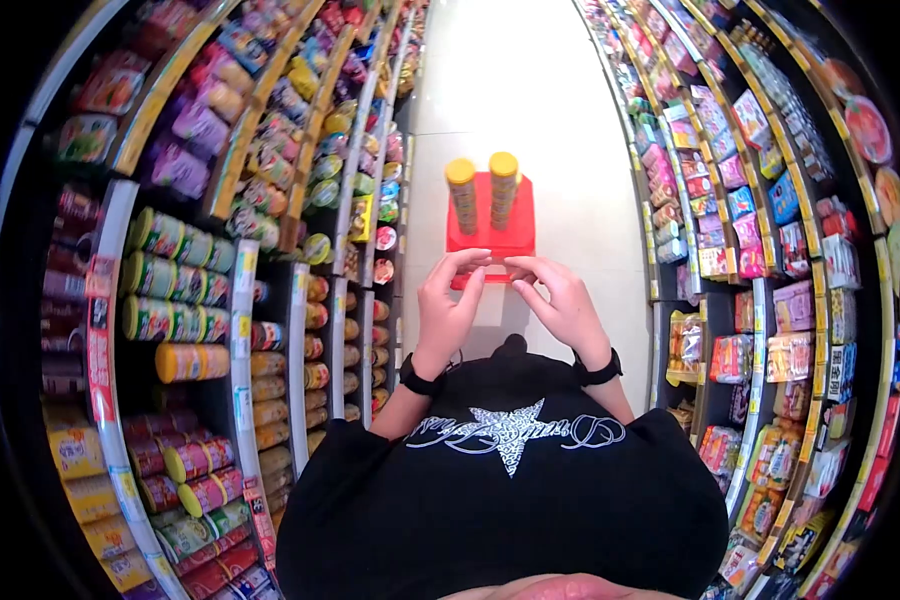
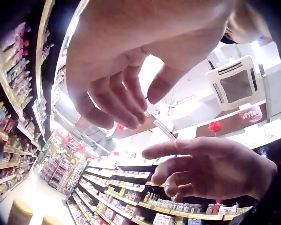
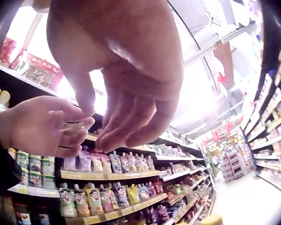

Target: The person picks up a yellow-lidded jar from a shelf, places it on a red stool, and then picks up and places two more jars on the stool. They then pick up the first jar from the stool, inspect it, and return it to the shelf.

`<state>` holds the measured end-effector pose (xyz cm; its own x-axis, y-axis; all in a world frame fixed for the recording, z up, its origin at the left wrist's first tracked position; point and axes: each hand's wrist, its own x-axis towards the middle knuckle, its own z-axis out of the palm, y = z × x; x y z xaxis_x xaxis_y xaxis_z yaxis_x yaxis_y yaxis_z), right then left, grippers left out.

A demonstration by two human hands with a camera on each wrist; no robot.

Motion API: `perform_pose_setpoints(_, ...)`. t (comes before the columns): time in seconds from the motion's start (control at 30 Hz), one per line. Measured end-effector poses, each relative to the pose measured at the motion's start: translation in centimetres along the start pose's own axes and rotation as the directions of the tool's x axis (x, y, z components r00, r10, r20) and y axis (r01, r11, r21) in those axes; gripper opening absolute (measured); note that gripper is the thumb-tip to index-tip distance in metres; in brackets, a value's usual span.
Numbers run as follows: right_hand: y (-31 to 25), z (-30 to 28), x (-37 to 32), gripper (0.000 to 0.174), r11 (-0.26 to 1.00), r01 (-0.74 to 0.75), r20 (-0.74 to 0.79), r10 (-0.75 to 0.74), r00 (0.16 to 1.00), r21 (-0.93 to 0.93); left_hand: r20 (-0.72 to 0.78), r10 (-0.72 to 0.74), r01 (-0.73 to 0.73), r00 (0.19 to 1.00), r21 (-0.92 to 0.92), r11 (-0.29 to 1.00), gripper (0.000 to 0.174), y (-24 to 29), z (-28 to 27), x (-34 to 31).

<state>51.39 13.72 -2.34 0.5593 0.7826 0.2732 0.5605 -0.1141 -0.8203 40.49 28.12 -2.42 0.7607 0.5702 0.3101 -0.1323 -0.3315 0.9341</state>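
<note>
Both hands hang in front of the black shirt with nothing held. The left hand [image 1: 453, 305] has its fingers loosely bent, its tips pointing toward the other hand. Facing it across a small gap is the right hand [image 1: 562, 300], also relaxed, thumb apart from the fingers. Just beyond them, a squarish red plastic thing [image 1: 490, 240] stands low over the floor. On it rise two tall canisters with yellow lids, one on the left [image 1: 463, 200] and one on the right [image 1: 503, 195]. In the left wrist view their lids [image 2: 21, 211] show at the bottom edge.
Store shelves line both sides of the aisle. Jars and cans [image 1: 180, 280] fill the left shelves, with pouches [image 3: 103, 197] farther along. Bagged and boxed goods [image 1: 770, 350] stand on the right. Pale floor [image 1: 515, 80] runs ahead between them.
</note>
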Motion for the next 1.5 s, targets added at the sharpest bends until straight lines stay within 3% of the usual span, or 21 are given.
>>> perform_pose_setpoints(0.3,4.7,-7.3,-0.4,0.026,0.994,-0.102,-0.073,0.099,0.992,-0.047,0.112,-0.013,0.005,0.994,0.068,0.998,0.022,0.0,7.8,4.4)
perform_pose_setpoints(0.4,6.3,-7.8,-0.3,0.025,0.99,-0.142,-0.116,0.142,0.983,0.008,0.18,0.019,-0.039,0.984,0.111,0.993,0.022,-0.4,9.3,5.5)
perform_pose_setpoints(0.57,8.4,-7.6,1.8,0.026,0.978,-0.19,-0.098,0.198,0.975,0.084,0.222,-0.055,0.019,0.974,0.163,0.986,0.028,-2.1,9.9,7.8)
perform_pose_setpoints(0.7,10.8,-6.6,5.5,0.026,0.96,-0.218,-0.086,0.235,0.968,0.175,0.224,-0.073,0.022,0.972,0.224,0.974,0.04,-6.4,10.2,10.3)
perform_pose_setpoints(0.73,11.5,-6.1,6.6,0.027,0.957,-0.239,-0.083,0.255,0.963,0.162,0.217,-0.075,0.022,0.973,0.237,0.971,0.043,-8.1,10.3,11.0)
perform_pose_setpoints(0.9,17.4,-2.8,12.8,0.034,0.938,-0.338,-0.038,0.341,0.939,0.082,0.16,-0.368,0.345,0.916,0.153,0.926,0.06,-16.8,10.5,15.4)
perform_pose_setpoints(1.0,21.0,-0.4,15.9,0.044,0.93,-0.367,-0.04,0.367,0.929,0.0,0.101,-0.381,0.337,0.919,0.3,0.893,0.065,-21.8,10.3,18.1)
perform_pose_setpoints(1.07,23.4,1.3,17.6,0.062,0.919,-0.389,0.002,0.39,0.921,-0.059,0.114,-0.469,0.428,0.876,0.264,0.864,0.07,-22.9,10.0,19.9)
perform_pose_setpoints(1.17,27.8,4.2,19.5,0.078,0.891,-0.424,0.075,0.44,0.895,-0.166,0.17,-0.525,0.452,0.834,0.336,0.826,0.075,-24.2,9.6,21.8)
perform_pose_setpoints(1.27,28.7,5.1,20.7,0.08,0.874,-0.447,0.19,0.48,0.857,-0.192,0.238,-0.536,0.476,0.81,0.269,0.838,0.08,-27.4,9.6,22.6)
perform_pose_setpoints(1.33,29.5,5.5,21.1,0.083,0.891,-0.41,0.165,0.442,0.882,-0.195,0.275,-0.532,0.49,0.801,0.212,0.846,0.08,-28.3,9.7,23.1)
perform_pose_setpoints(1.37,29.9,5.4,21.4,0.083,0.875,-0.441,0.189,0.476,0.859,-0.202,0.325,-0.541,0.461,0.776,0.292,0.838,0.079,-28.3,9.4,23.4)
perform_pose_setpoints(1.4,30.4,5.3,21.7,0.082,0.872,-0.43,0.194,0.475,0.858,-0.235,0.292,-0.483,0.382,0.826,0.34,0.859,0.075,-28.5,9.7,23.3)
perform_pose_setpoints(1.47,31.5,5.2,22.2,0.081,0.863,-0.407,0.209,0.476,0.854,-0.299,0.418,-0.464,0.377,0.781,0.276,0.884,0.064,-29.3,9.7,24.0)
perform_pose_setpoints(1.5,31.5,4.8,22.6,0.082,0.855,-0.402,0.243,0.488,0.838,-0.328,0.399,-0.498,0.4,0.77,0.306,0.864,0.059,-29.9,9.9,24.1)
